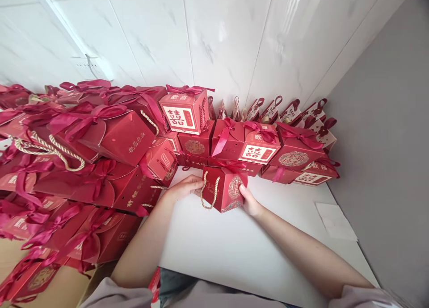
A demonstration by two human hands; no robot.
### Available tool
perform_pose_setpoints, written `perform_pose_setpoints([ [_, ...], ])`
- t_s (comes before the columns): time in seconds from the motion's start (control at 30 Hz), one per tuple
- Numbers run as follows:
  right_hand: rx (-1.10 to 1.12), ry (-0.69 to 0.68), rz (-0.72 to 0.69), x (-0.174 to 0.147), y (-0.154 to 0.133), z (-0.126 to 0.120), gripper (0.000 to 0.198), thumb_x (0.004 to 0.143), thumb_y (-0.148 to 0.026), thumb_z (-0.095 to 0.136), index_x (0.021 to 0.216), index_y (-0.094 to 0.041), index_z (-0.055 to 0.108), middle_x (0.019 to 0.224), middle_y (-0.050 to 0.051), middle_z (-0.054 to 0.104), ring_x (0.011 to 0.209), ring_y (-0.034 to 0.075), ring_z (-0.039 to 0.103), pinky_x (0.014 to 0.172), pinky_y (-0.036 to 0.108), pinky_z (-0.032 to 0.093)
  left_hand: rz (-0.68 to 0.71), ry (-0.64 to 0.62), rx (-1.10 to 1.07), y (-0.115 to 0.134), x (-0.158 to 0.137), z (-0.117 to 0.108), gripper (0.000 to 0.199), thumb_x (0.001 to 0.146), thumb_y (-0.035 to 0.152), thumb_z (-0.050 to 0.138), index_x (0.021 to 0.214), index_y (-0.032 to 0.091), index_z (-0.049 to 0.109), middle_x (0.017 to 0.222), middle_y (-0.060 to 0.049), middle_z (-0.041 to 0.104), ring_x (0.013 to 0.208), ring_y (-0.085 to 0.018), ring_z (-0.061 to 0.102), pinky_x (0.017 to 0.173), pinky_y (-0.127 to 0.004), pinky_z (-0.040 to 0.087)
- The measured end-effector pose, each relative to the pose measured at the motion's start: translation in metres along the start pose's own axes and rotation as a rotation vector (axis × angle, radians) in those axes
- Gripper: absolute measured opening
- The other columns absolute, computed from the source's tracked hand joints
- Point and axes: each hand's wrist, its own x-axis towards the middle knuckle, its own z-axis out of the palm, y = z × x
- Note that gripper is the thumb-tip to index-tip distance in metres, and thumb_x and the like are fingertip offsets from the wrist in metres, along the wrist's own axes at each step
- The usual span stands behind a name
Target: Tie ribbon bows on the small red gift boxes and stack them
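Reaching in with forearms [295, 242] converging, we hold a box [230, 189] over the worktop [208, 241]: our left hand [187, 186] curls its fingers against the left side, our right hand [250, 201] closes on the opposite side, thumb on the front.

a small deep red gift box [214, 183] is held up between the two hands, the left hand [187, 185] at its left edge and the right hand [251, 202] at its right, thumb on the patterned face. it is turned so that one corner points near. a twisted gold cord handle [209, 207] hangs loose on the left face; the right face bears a round gold emblem [235, 187] above a multicoloured patterned band [233, 205]. magenta ribbon [231, 166] lies across its top, and white counter [214, 245] shows below.
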Motion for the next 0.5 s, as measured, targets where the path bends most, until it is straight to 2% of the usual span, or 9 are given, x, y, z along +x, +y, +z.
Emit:
perform_pose_setpoints([
  [0.07,-0.094,0.084,-0.09,-0.001,0.0,0.0,0.062,0.084,-0.068,0.052,0.128,-0.025,0.055,0.127,0.01,0.063,0.121,0.031,0.058,0.104,0.047,0.046,0.02,0.024,0.008,0.004,-0.001,-0.006,0.048,0.077,0.057,0.068,0.095,0.013,0.07,0.085,-0.01,0.071,0.077,-0.02,0.068,0.074,-0.031,0.051],
  [0.13,-0.14,0.136,-0.136,-0.001,-0.003,0.002,0.064,0.084,-0.065,0.055,0.134,-0.025,0.05,0.135,0.01,0.057,0.129,0.031,0.051,0.111,0.048,0.039,0.086,0.018,0.021,0.012,-0.004,-0.008,0.066,0.074,0.066,0.065,0.115,0.014,0.065,0.103,-0.014,0.07,0.091,-0.025,0.068,0.082,-0.036,0.051],
  [0.2,-0.22,0.187,-0.195,0.001,-0.009,0.006,0.069,0.086,-0.06,0.057,0.143,-0.025,0.038,0.146,0.01,0.047,0.136,0.03,0.042,0.116,0.048,0.031,0.171,-0.025,0.075,0.02,-0.007,-0.004,0.089,0.067,0.071,0.068,0.136,0.018,0.05,0.126,-0.017,0.061,0.11,-0.031,0.062,0.093,-0.041,0.048],
  [0.3,-0.468,0.222,-0.297,0.002,-0.02,0.012,0.081,0.088,-0.053,0.058,0.153,-0.025,0.019,0.156,0.011,0.029,0.142,0.03,0.032,0.117,0.049,0.029,0.23,-0.023,0.24,0.03,-0.009,0.017,0.105,0.064,0.055,0.08,0.15,0.026,0.027,0.147,-0.016,0.043,0.131,-0.033,0.047,0.105,-0.044,0.04],
  [0.4,-0.654,0.124,-0.354,0.001,-0.028,0.014,0.086,0.089,-0.057,0.054,0.155,-0.023,0.01,0.157,0.014,0.026,0.143,0.032,0.029,0.114,0.051,0.034,0.268,0.128,0.338,0.033,-0.006,0.04,0.099,0.069,0.037,0.081,0.15,0.025,0.025,0.148,-0.014,0.042,0.135,-0.031,0.043,0.109,-0.04,0.037],
  [0.5,-0.718,0.024,-0.411,-0.001,-0.03,0.013,0.09,0.089,-0.064,0.049,0.156,-0.023,0.006,0.158,0.014,0.023,0.142,0.033,0.029,0.112,0.052,0.036,0.211,0.187,0.34,0.032,-0.003,0.044,0.085,0.072,0.035,0.077,0.144,0.019,0.035,0.135,-0.014,0.056,0.121,-0.031,0.055,0.097,-0.038,0.047],
])
